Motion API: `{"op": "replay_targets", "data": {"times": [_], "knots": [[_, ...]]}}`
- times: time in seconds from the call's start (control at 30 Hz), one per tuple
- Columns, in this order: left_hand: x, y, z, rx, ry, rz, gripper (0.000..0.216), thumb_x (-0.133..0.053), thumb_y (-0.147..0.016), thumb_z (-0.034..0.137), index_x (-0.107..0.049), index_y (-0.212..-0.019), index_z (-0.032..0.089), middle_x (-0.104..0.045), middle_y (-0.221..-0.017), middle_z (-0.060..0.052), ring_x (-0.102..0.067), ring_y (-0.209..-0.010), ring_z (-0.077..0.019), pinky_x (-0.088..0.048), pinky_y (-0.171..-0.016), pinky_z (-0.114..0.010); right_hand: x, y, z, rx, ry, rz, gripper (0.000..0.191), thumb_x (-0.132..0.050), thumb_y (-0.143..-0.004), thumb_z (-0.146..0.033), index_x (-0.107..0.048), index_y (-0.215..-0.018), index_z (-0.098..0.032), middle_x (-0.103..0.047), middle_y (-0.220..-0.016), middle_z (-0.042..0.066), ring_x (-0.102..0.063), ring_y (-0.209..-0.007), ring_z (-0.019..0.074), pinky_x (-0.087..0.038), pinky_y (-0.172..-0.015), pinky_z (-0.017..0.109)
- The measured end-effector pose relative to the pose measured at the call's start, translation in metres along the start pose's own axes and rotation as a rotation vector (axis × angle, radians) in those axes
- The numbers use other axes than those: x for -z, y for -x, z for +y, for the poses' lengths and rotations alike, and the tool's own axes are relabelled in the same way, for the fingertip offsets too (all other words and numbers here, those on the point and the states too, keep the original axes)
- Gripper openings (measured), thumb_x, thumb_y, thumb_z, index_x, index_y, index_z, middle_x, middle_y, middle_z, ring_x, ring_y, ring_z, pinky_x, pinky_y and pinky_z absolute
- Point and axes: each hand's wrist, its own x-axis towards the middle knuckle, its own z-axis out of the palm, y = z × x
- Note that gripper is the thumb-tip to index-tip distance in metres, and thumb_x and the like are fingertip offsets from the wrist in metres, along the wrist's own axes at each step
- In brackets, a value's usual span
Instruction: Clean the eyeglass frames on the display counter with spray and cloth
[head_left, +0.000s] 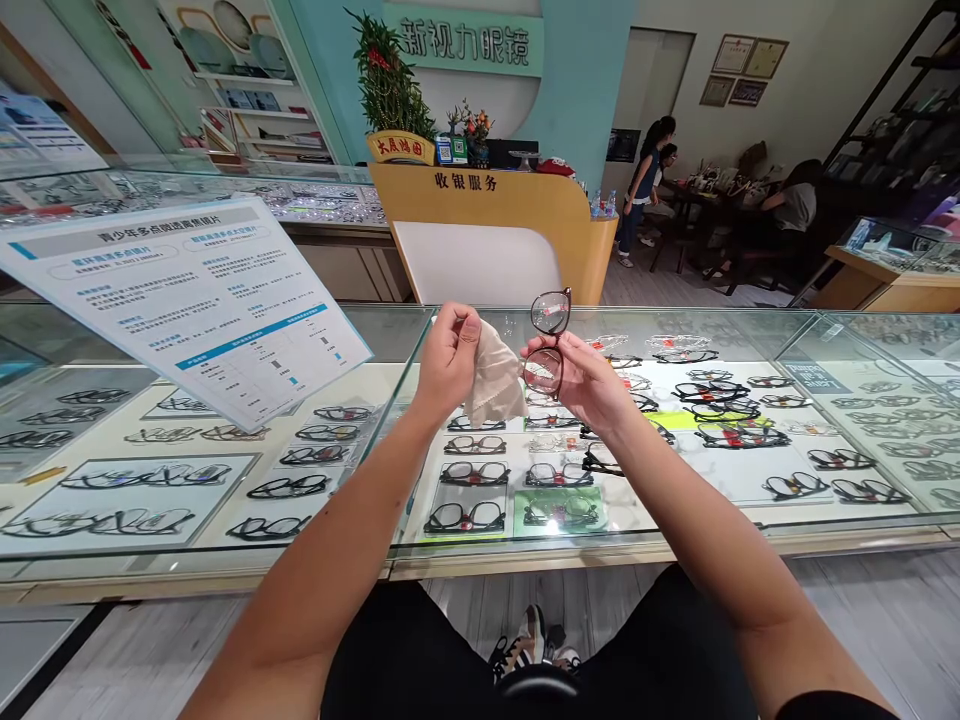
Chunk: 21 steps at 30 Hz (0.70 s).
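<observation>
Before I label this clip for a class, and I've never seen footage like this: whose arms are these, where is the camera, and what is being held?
There is no machine here. The camera sits on a person's head and looks forward and down, so the two bare arms are that person's own. The left hand pinches a beige cloth. The right hand holds a pair of dark-framed glasses upright, one lens above the other; the cloth hangs right beside the lower lens. Below the hands runs a glass display counter with rows of spectacle frames inside. A printed sign stands on the left. Behind are a yellow cashier desk and people seated at a table.
</observation>
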Motion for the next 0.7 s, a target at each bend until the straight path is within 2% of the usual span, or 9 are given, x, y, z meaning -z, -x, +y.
{"op": "replay_targets", "data": {"times": [0.13,0.23,0.5,0.6,0.7], "knots": [[-0.005,0.002,0.003,0.091,0.050,-0.050,0.071,-0.054,-0.097,0.098,-0.054,-0.094,0.027,-0.049,-0.078,0.000,-0.044,-0.069,-0.0190,-0.037,-0.063,-0.034,-0.001,0.000,0.001,-0.005,-0.002,0.002,0.023,-0.090,-0.093,-0.039,-0.072,-0.097,-0.025,-0.084,-0.111,0.005,-0.080,-0.115,0.0237,-0.069,-0.098,0.038],[-0.009,0.004,0.004,0.122,0.070,-0.036,0.075,-0.053,-0.094,0.102,-0.051,-0.093,0.027,-0.049,-0.081,0.000,-0.044,-0.071,-0.0190,-0.039,-0.066,-0.034,0.001,-0.002,0.004,0.002,0.004,0.008,0.022,-0.090,-0.093,-0.038,-0.072,-0.094,-0.025,-0.085,-0.112,0.005,-0.080,-0.112,0.0225,-0.069,-0.100,0.036],[-0.009,0.003,-0.004,0.109,0.014,0.207,0.078,-0.050,-0.093,0.104,-0.052,-0.095,0.026,-0.054,-0.086,-0.001,-0.049,-0.077,-0.0183,-0.045,-0.073,-0.034,0.005,-0.005,0.007,0.047,-0.030,0.003,0.023,-0.094,-0.090,-0.038,-0.076,-0.092,-0.024,-0.085,-0.108,0.006,-0.079,-0.103,0.0187,-0.068,-0.093,0.028],[-0.008,0.002,-0.009,0.099,0.009,0.287,0.080,-0.051,-0.092,0.105,-0.053,-0.095,0.026,-0.058,-0.089,-0.002,-0.054,-0.083,-0.0188,-0.048,-0.079,-0.034,0.005,-0.006,0.007,0.056,-0.040,0.029,0.021,-0.092,-0.091,-0.035,-0.076,-0.093,-0.023,-0.085,-0.108,0.006,-0.079,-0.103,0.0180,-0.067,-0.098,0.028],[-0.008,0.002,-0.009,0.088,-0.007,0.306,0.079,-0.053,-0.093,0.104,-0.055,-0.095,0.025,-0.059,-0.089,-0.002,-0.055,-0.083,-0.0188,-0.048,-0.079,-0.035,0.005,-0.005,0.006,0.052,-0.018,0.055,0.021,-0.091,-0.093,-0.035,-0.074,-0.091,-0.024,-0.084,-0.109,0.006,-0.078,-0.101,0.0179,-0.066,-0.102,0.030]]}}
